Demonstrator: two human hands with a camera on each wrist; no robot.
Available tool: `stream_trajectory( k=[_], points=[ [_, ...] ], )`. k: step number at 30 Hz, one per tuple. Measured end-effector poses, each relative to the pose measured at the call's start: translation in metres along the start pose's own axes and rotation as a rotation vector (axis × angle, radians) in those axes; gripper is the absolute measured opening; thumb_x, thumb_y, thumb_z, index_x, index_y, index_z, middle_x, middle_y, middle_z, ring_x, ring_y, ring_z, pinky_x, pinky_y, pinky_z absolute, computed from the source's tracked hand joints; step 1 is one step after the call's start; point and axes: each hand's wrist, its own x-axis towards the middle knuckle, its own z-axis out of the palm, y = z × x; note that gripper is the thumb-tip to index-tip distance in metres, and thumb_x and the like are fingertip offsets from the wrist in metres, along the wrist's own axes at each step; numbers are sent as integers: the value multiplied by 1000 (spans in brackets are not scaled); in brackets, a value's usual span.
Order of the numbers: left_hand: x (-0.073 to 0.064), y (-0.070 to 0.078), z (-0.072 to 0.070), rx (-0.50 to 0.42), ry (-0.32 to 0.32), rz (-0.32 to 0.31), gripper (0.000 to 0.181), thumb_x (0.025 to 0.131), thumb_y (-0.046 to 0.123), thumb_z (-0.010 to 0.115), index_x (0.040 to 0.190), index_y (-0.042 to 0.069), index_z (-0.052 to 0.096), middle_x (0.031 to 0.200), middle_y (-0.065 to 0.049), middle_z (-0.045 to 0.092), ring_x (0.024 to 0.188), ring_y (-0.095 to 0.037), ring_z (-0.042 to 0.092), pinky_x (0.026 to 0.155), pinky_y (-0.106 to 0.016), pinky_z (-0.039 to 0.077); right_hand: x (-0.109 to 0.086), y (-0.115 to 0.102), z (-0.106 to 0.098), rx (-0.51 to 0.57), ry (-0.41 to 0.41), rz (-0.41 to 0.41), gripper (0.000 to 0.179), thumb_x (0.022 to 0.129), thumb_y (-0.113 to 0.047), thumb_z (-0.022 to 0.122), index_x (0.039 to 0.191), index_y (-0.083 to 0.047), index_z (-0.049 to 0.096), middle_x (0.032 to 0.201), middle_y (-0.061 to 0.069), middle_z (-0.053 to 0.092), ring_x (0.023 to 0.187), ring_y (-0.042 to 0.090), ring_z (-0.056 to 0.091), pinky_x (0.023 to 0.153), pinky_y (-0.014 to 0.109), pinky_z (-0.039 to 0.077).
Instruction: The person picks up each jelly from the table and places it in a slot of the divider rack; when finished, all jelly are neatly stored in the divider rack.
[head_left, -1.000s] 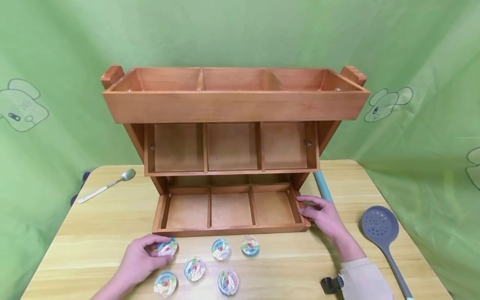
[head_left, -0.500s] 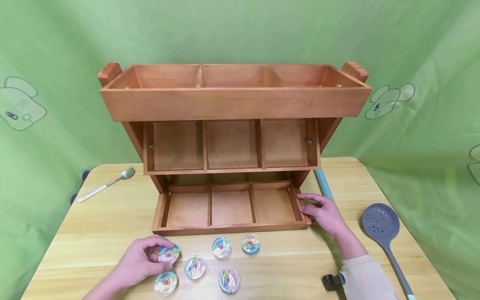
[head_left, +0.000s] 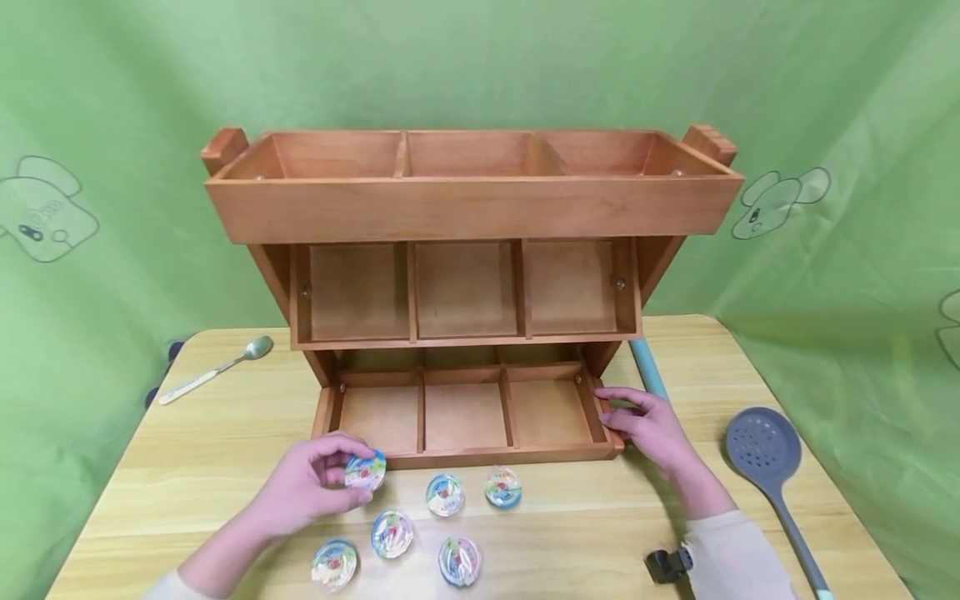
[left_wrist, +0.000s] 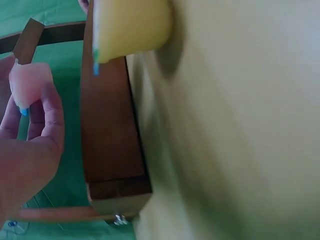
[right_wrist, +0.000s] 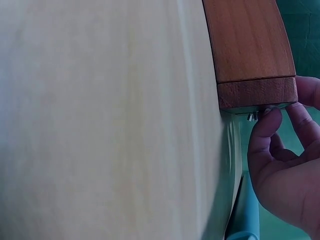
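Observation:
A three-tier wooden rack [head_left: 472,208] with compartments in each tier stands on the table. My left hand [head_left: 303,487] pinches a small jelly cup [head_left: 366,472] with a printed film lid, held up at the left front of the bottom tray [head_left: 480,457]. In the left wrist view that jelly cup [left_wrist: 31,82] looks pinkish, between thumb and fingertips. My right hand [head_left: 652,429] grips the right end of the bottom tray. The right wrist view has the thumb of the right hand [right_wrist: 285,170] against the outer end [right_wrist: 257,95], beside a small metal bolt.
Several jelly cups [head_left: 392,533] lie in front of the rack; a yellow one [left_wrist: 132,27] is close in the left wrist view. A spoon [head_left: 217,371] lies at left, a grey slotted skimmer [head_left: 763,442] at right. A blue rod [head_left: 647,367] lies behind my right hand.
My left hand has lifted the jelly cup off the table and brought it right and toward the tray's front edge. My right hand stays at the tray's end.

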Motion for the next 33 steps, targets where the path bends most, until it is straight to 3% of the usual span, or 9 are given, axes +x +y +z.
stream_trajectory(
  k=[4,11,18,22,28,33],
  points=[
    [15,4,1,15,20,13,42,75,-8,81,113,-6,65,111,-26,58,87,-27,68,74,-34,59,1,0,0,2,-6,4,41,89,3,68,129,7,61,124,28,57,84,16,65,72,31,57],
    [37,6,0,90,124,-31,40,73,-5,85,109,-2,68,95,-19,62,64,-9,51,55,-18,46,2,1,-2,6,-9,10,41,90,2,67,130,6,60,127,28,56,83,15,66,72,31,58],
    [54,0,1,166,315,-161,39,73,-1,87,108,0,70,100,-17,64,80,-22,61,66,-25,55,2,2,0,6,-11,10,41,89,3,67,129,7,61,124,28,57,81,15,65,70,31,58],
    [65,-5,3,168,415,-199,40,73,-1,86,109,-1,70,102,-16,67,87,-23,64,71,-26,56,2,2,0,13,-6,9,41,89,3,67,129,7,61,125,29,56,81,15,66,70,31,58],
    [80,-16,7,181,473,-218,40,73,0,87,109,-2,70,103,-17,68,90,-25,65,73,-25,55,2,1,1,11,-8,14,41,89,3,67,129,7,61,127,29,55,83,16,66,72,31,58],
    [89,-25,8,262,513,-255,39,71,6,88,107,2,72,100,-13,70,91,-24,65,72,-25,54,1,-2,1,15,-10,12,41,89,3,66,130,8,60,128,29,54,86,15,66,73,31,58]
  ],
)
